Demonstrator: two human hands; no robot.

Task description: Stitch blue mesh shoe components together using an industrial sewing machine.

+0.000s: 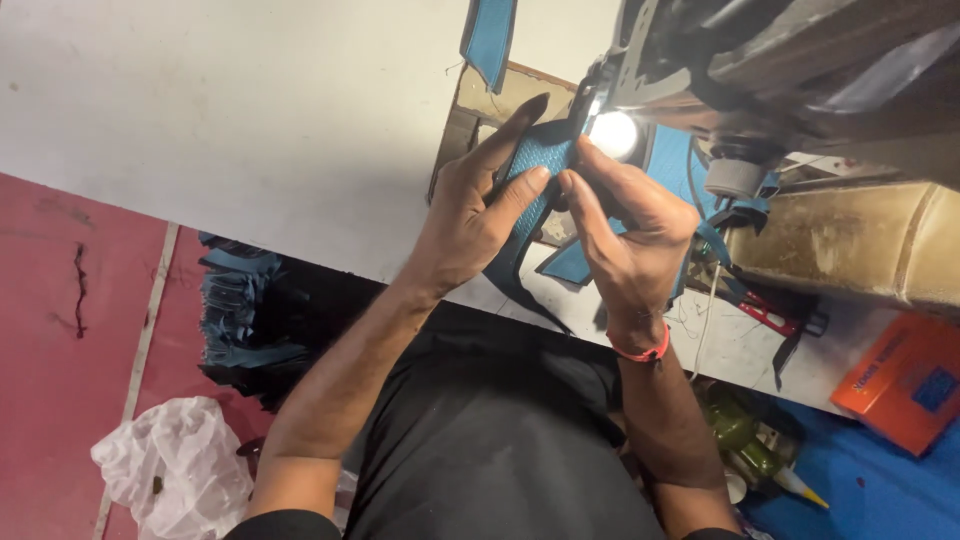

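Note:
My left hand (478, 215) and my right hand (625, 230) both grip a blue textured fabric piece with black edging (540, 160). They hold it right under the head of a sewing machine (780, 60), beside its bright lamp (612, 133). The left fingers lie flat over the piece. The right thumb and fingers pinch its right edge. A red band circles my right wrist (640, 352). A black strip of the piece hangs down between my hands.
The machine stands on a white table (250, 120). A stack of blue and black cut pieces (240, 320) lies below the table's edge at the left. A white plastic bag (175, 465) sits on the red floor. An orange box (905, 380) rests at the right.

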